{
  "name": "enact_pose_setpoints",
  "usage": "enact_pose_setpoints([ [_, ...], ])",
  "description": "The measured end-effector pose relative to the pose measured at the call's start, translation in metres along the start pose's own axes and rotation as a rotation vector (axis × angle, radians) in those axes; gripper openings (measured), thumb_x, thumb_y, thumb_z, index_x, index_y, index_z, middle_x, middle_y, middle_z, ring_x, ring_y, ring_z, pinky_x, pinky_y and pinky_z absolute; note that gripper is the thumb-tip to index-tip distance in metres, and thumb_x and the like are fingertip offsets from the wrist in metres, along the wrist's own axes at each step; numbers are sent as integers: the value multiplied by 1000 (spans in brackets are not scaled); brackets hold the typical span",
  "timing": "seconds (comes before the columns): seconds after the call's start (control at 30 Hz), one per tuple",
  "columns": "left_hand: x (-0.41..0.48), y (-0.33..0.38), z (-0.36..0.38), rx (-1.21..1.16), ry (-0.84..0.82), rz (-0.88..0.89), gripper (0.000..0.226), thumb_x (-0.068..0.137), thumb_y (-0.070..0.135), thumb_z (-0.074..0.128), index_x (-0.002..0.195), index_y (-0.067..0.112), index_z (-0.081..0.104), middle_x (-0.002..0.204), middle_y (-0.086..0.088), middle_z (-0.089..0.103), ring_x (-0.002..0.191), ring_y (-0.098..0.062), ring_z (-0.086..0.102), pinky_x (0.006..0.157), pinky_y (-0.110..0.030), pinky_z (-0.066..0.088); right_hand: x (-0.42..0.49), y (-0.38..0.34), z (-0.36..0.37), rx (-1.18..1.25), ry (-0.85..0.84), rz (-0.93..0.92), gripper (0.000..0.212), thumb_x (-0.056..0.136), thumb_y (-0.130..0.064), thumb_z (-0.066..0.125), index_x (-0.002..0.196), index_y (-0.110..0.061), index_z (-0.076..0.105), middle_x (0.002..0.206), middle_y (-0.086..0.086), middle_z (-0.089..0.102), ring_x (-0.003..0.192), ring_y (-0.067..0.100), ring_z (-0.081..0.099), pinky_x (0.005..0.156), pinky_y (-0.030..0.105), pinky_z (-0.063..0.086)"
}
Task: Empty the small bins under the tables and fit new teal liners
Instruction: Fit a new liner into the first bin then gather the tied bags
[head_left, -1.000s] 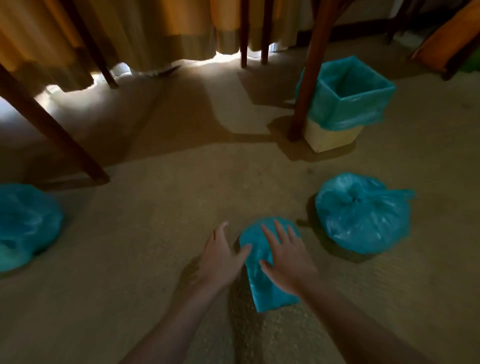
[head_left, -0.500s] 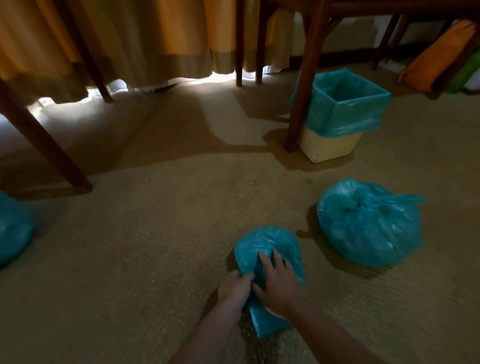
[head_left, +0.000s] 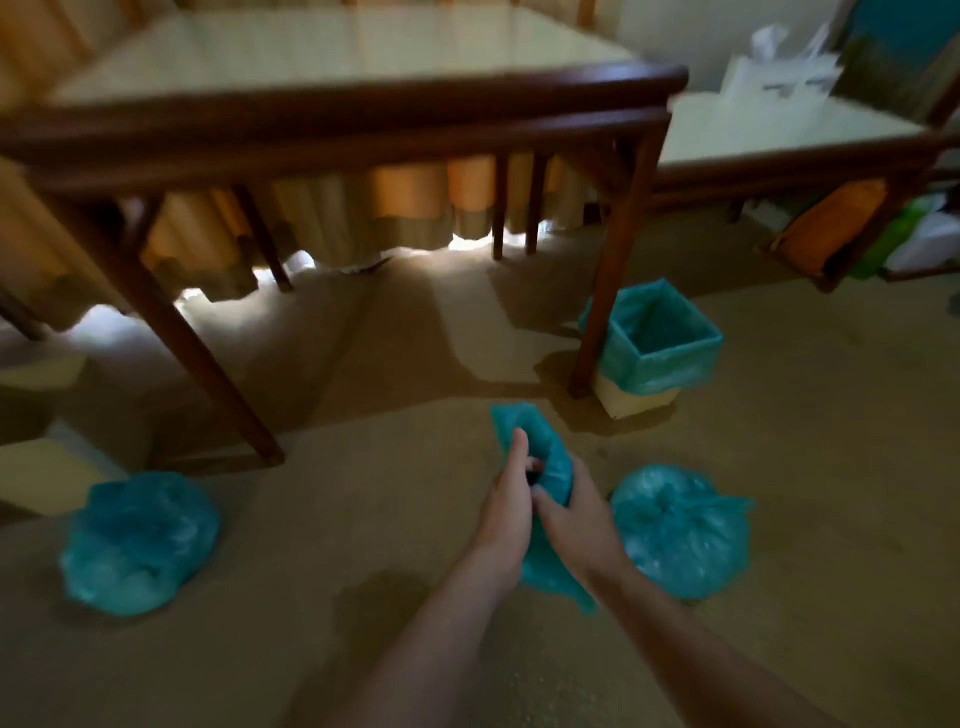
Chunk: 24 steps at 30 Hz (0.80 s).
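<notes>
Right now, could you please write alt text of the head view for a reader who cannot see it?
Both hands, left hand and right hand, grip a bunched teal liner above the carpet. Two tied teal bags lie on the floor, one at left and one at right. A small bin with a teal liner stands by a wooden table leg.

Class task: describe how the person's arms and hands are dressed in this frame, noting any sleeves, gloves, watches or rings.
Both forearms are bare as far as the frame shows, with no sleeve in view. The left hand and right hand wear no gloves. No watch, bracelet or ring is visible, though the dim, blurred image could hide small items.
</notes>
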<state>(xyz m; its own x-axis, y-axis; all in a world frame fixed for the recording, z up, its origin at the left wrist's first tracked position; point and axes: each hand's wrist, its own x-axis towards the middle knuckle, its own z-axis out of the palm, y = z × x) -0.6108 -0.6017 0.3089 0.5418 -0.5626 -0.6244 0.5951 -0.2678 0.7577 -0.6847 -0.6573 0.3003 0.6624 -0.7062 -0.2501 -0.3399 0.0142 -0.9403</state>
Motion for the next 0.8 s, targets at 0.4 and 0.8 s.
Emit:
enact_pose_setpoints([
  [0.4,-320,340,-118,148,339,289,91,80,70,64,149,18,36,148,0,43,134,-23,45,109,-41,40,-139,-491,10,470,-10,82,16,94,-21,64,108,-27,69,102,5,76,98,30,71,91,50,54],
  [0.8,-413,427,-277,-59,285,416,42,85,38,77,122,25,62,105,6,76,98,-12,72,88,-34,59,-182,-550,197,14,-57,-303,91,78,-64,71,150,-39,24,148,-5,39,127,13,53,98,43,54],
])
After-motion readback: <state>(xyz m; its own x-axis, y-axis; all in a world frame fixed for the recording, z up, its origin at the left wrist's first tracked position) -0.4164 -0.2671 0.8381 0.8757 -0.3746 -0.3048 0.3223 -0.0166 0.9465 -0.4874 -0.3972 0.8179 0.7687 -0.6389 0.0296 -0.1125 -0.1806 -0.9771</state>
